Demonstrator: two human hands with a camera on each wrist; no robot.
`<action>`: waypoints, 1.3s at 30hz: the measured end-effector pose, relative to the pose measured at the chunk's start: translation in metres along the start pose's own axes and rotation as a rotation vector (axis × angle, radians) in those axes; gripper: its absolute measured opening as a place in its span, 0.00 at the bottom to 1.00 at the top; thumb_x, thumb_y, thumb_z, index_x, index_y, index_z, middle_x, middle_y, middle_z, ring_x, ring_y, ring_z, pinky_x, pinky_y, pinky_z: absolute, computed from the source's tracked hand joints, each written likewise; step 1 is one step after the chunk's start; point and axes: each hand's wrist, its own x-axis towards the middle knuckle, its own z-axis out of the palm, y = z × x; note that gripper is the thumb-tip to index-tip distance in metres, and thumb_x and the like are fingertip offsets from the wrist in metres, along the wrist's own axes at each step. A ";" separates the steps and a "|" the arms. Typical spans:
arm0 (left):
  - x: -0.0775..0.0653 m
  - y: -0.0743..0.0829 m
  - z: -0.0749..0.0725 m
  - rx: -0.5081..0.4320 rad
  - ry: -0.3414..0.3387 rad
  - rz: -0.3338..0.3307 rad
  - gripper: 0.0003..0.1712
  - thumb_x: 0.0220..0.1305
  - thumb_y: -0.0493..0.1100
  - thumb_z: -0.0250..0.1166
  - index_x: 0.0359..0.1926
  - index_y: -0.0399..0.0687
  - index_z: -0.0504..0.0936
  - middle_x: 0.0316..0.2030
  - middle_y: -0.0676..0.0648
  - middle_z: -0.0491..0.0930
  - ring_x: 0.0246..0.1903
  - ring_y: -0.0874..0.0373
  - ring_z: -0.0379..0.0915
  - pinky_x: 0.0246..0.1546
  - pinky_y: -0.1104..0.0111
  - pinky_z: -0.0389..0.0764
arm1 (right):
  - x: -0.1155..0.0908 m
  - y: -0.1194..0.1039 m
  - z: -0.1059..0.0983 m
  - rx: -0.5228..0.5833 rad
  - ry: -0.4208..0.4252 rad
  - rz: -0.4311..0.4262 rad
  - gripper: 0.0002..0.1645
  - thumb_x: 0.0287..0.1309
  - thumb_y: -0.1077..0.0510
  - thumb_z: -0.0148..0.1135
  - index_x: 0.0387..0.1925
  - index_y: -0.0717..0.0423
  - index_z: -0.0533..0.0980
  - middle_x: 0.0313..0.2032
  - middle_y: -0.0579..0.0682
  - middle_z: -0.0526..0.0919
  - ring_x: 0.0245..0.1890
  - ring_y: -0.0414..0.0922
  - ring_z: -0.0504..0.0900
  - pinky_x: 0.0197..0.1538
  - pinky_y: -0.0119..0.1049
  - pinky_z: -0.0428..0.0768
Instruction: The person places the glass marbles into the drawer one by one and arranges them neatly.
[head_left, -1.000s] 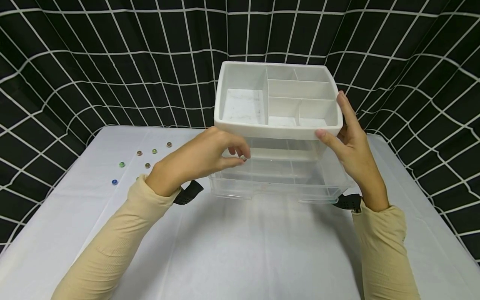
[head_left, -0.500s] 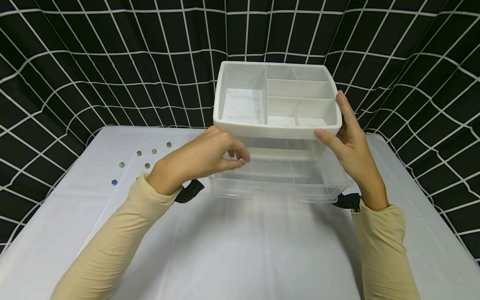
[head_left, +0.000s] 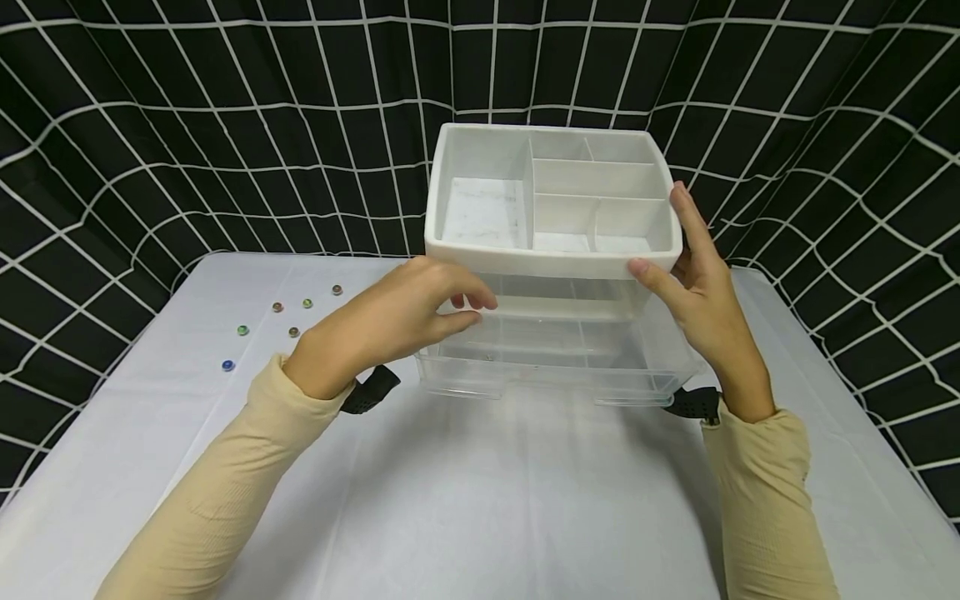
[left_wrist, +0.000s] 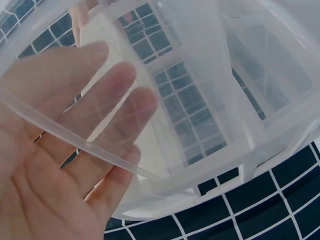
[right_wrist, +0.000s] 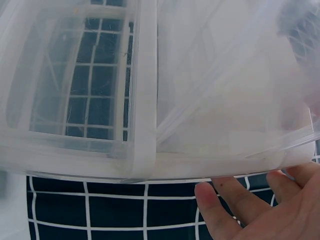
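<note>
A desktop organizer with a white divided top stands at the back of the table. Its clear drawer is pulled out toward me. Above the drawer's left part is my left hand, thumb and fingers apart, holding nothing. In the left wrist view the left hand's fingers show through the clear plastic. A tiny bead shows low in the drawer. My right hand grips the organizer's right front corner, thumb on the front rim and fingers along the side.
Several small round beads lie spread on the white tablecloth at the left, among them a blue bead and a green bead. A black curtain with white grid lines surrounds the table's back and sides.
My left hand has let go of the small bead it pinched, its thumb and fingers parting, and has drawn slightly left. A speck now shows in the drawer. The right hand keeps its grip.
</note>
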 end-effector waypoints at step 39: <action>-0.066 -0.027 0.000 0.046 0.474 0.043 0.15 0.56 0.28 0.70 0.45 0.41 0.87 0.41 0.48 0.88 0.41 0.54 0.83 0.43 0.64 0.82 | 0.000 0.001 0.001 -0.003 0.006 -0.010 0.50 0.65 0.64 0.62 0.78 0.37 0.46 0.79 0.45 0.47 0.61 0.48 0.74 0.58 0.20 0.74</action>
